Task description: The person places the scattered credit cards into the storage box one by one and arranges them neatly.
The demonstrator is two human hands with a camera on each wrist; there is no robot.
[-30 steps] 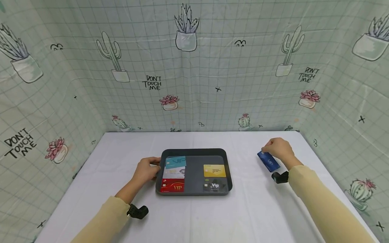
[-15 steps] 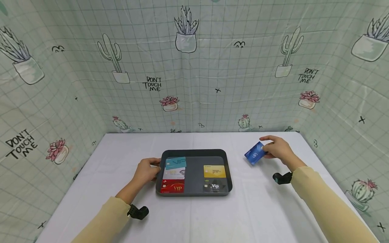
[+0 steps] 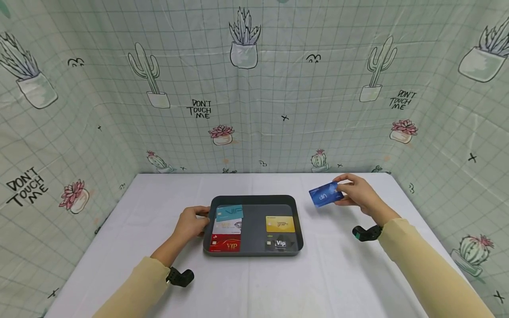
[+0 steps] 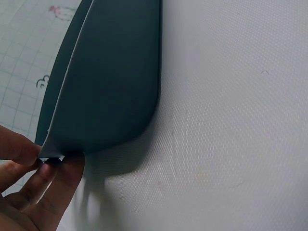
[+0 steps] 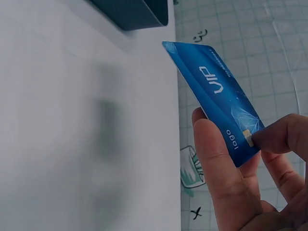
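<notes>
Left hand (image 3: 192, 222) gripping the left rim of the dark tray (image 3: 254, 199), thumb and fingers pinching its edge. Inside, left to right: teal card (image 3: 229, 213), white card (image 3: 226, 226) and red card (image 3: 225, 243) in a column, then yellow card (image 3: 280, 224) above black card (image 3: 280, 244). Right of the tray, above the white counter (image 3: 254, 282): blue card (image 3: 325, 194) pinched in the right hand (image 3: 358, 194). Cactus-print curtain (image 3: 254, 88) behind.
</notes>
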